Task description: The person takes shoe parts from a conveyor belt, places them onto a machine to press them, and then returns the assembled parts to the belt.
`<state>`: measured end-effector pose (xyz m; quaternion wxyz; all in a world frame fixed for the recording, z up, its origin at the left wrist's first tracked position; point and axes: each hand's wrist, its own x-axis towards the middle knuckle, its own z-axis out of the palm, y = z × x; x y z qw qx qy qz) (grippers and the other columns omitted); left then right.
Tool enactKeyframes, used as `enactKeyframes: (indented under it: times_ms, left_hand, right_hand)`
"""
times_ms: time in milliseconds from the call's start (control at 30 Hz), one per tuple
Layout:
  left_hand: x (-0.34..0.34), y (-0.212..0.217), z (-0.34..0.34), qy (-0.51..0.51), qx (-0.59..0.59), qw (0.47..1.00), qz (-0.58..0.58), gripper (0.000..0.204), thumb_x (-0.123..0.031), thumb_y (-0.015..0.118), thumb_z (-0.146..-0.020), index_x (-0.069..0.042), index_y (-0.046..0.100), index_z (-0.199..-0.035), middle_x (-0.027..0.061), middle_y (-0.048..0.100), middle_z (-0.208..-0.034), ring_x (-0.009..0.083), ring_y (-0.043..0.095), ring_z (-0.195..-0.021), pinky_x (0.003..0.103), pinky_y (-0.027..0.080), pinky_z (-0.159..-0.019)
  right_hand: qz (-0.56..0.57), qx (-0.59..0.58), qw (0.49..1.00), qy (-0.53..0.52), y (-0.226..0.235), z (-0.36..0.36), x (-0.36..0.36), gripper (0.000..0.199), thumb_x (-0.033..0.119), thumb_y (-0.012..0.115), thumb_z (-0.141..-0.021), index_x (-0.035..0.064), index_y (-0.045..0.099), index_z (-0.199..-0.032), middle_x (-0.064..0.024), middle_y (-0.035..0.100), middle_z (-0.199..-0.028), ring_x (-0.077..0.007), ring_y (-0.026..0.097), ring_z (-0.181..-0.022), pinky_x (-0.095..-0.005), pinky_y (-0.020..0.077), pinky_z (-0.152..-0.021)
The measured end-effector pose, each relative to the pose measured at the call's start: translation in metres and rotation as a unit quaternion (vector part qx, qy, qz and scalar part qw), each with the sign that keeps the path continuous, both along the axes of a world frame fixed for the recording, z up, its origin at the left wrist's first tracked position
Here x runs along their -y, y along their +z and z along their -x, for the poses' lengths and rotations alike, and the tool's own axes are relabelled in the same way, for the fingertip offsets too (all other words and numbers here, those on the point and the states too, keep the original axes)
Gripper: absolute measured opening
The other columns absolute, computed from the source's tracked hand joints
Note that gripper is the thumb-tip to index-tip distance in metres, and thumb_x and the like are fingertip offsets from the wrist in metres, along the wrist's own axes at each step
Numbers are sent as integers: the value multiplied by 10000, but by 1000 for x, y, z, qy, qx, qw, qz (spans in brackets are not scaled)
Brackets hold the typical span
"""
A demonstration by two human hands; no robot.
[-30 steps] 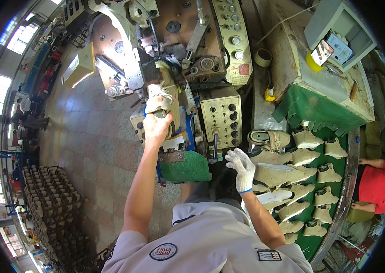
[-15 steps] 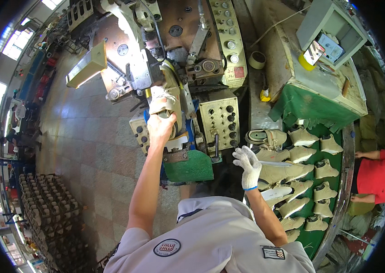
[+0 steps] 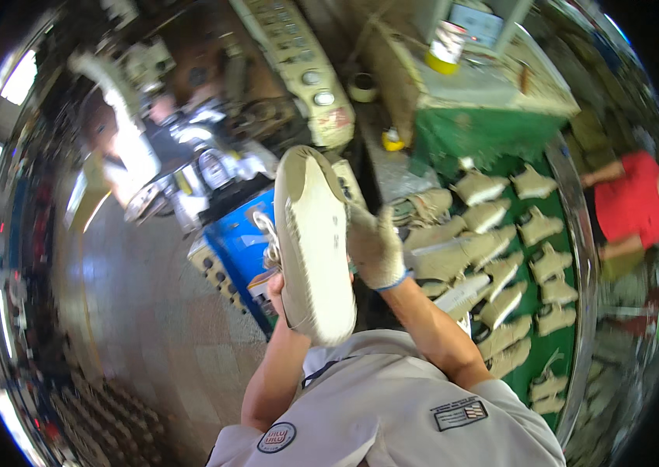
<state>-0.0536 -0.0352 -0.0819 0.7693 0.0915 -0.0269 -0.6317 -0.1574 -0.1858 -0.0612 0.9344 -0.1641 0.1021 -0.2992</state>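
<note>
Here the pale shoe [image 3: 312, 245] is held sole-up close under the camera, in front of the blue machine [image 3: 240, 241]. The gloved right hand [image 3: 376, 247] has its fingers clamped on the shoe's side; the left hand [image 3: 275, 282] sits mostly hidden beneath, grip unclear. A weak hold could let it tip and drop (the view is blurred). Half a second ago the shoe was up at the machine in the left hand, with the right hand empty.

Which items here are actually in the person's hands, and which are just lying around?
In hand:
- beige shoe, sole up
- left hand, under the shoe
- right hand, gloved, at its side

Lying about:
- rows of beige shoes on the green belt
- control panel
- tape roll
</note>
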Motion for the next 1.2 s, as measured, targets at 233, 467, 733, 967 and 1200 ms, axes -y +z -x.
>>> enactKeyframes:
  times_ms: [233, 467, 733, 967, 1200]
  left_hand:
    - [32, -43, 49, -182, 202, 954, -125, 457, -326, 610, -970, 58, 695, -1203, 179, 743, -1121, 303, 725, -1020, 405, 590, -881]
    - [125, 3, 109, -63, 569, 804, -162, 546, -406, 523, -1072, 90, 646, -1266, 139, 702, -1191, 207, 665, -1071, 346, 493, -969]
    - [184, 23, 224, -273, 430, 858, -70, 572, -407, 532, -1056, 68, 564, -1374, 161, 654, -1316, 243, 649, -1159, 361, 490, -1018]
    - [211, -22, 327, -399, 450, 792, -107, 476, -349, 546, -1069, 94, 663, -1199, 142, 718, -1112, 182, 687, -958, 331, 541, -855]
    - [207, -78, 382, -507, 586, 624, -104, 516, -347, 598, -1032, 98, 605, -1295, 208, 717, -1177, 278, 710, -1079, 382, 555, -943]
  right_hand:
    - [-48, 22, 988, -148, 5, 101, 12, 676, 484, 612, -962, 70, 493, -1483, -158, 650, -1345, -291, 677, -1145, -440, 544, -1019]
    - [52, -109, 933, -338, -17, 195, 11, 582, 300, 659, -980, -17, 518, -1447, -80, 653, -1292, -161, 634, -1107, -312, 508, -972]
    - [60, -179, 887, -421, -28, 276, 13, 538, 265, 619, -1005, -28, 526, -1446, -85, 643, -1324, -153, 624, -1135, -307, 502, -990]
    - [30, -274, 835, -476, -67, 385, 10, 518, 297, 639, -1003, -32, 571, -1398, -65, 683, -1216, -114, 642, -1024, -278, 524, -898]
    - [-2, -525, 728, -442, -122, 583, -28, 526, 352, 684, -975, -43, 654, -1322, -78, 726, -1145, -139, 651, -1025, -303, 522, -902]
